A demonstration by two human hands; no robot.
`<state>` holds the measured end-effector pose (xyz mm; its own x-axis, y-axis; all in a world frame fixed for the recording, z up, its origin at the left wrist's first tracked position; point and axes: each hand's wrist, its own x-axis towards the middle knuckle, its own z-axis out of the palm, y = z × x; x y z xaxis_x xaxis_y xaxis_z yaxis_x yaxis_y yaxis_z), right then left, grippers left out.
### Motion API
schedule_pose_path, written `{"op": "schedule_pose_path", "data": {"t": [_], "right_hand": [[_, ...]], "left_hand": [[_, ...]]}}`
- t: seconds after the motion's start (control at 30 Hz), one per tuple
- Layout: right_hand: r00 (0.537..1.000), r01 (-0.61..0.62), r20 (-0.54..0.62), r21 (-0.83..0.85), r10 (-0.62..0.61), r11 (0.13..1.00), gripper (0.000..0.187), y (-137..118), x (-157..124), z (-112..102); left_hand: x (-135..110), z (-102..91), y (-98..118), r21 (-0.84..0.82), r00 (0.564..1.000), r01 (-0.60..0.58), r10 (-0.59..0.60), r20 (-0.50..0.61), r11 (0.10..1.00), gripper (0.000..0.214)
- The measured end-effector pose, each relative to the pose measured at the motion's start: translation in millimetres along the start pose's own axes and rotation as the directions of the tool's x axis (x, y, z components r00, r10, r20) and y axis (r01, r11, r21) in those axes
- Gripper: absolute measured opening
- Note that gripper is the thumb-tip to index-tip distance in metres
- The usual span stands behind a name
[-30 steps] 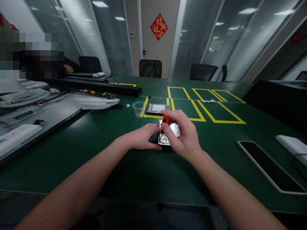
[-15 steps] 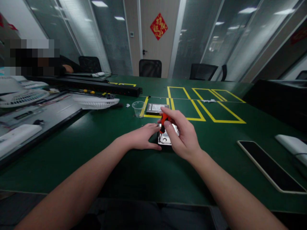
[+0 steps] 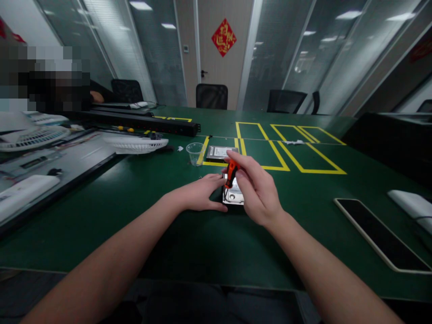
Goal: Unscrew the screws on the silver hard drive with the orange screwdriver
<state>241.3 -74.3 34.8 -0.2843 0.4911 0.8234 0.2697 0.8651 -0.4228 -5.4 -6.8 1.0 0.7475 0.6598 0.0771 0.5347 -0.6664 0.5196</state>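
Observation:
A silvery hard drive (image 3: 235, 196) lies on the green table right in front of me. My left hand (image 3: 204, 191) braces its left side, with the thumb at the near corner and the fingers further back. In my right hand (image 3: 258, 189) is a small orange-and-black screwdriver (image 3: 231, 174), held nearly upright between fingers and thumb. Its shaft points down at the drive's left edge; the tip is too small to make out. My right hand covers much of the drive's right part. Just behind, a second hard drive (image 3: 221, 153) rests label up inside a yellow tape frame.
A clear plastic cup (image 3: 195, 154) stands left of the second drive. White fans (image 3: 137, 143), a metal panel (image 3: 84, 155) and a long black bar (image 3: 145, 123) fill the left side. A phone (image 3: 378, 231) lies at right. Another person sits at the far left.
My right thumb has shifted slightly to the right along the screwdriver, so more of the handle shows. My left hand and the drive keep their places.

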Motion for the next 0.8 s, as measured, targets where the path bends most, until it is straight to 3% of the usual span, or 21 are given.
{"op": "schedule_pose_path", "data": {"t": [0.37,0.63,0.8], "right_hand": [[0.993,0.089,-0.070,-0.086,-0.095,0.992,0.035,1.3,4.3,1.5],[0.999,0.041,0.003,-0.006,-0.041,0.999,0.051,-1.9,1.6,-0.3],[0.999,0.039,-0.020,-0.027,-0.039,0.999,0.048,-0.1,2.0,0.8]], "left_hand": [[-2.9,3.8,-6.2,-0.008,1.000,-0.004,0.004,-0.003,1.000,0.105],[-0.8,0.8,-0.9,0.000,1.000,0.011,-0.011,-0.005,1.000,0.094],[-0.5,3.1,-4.1,0.011,1.000,0.001,-0.001,-0.009,1.000,0.098]]}}
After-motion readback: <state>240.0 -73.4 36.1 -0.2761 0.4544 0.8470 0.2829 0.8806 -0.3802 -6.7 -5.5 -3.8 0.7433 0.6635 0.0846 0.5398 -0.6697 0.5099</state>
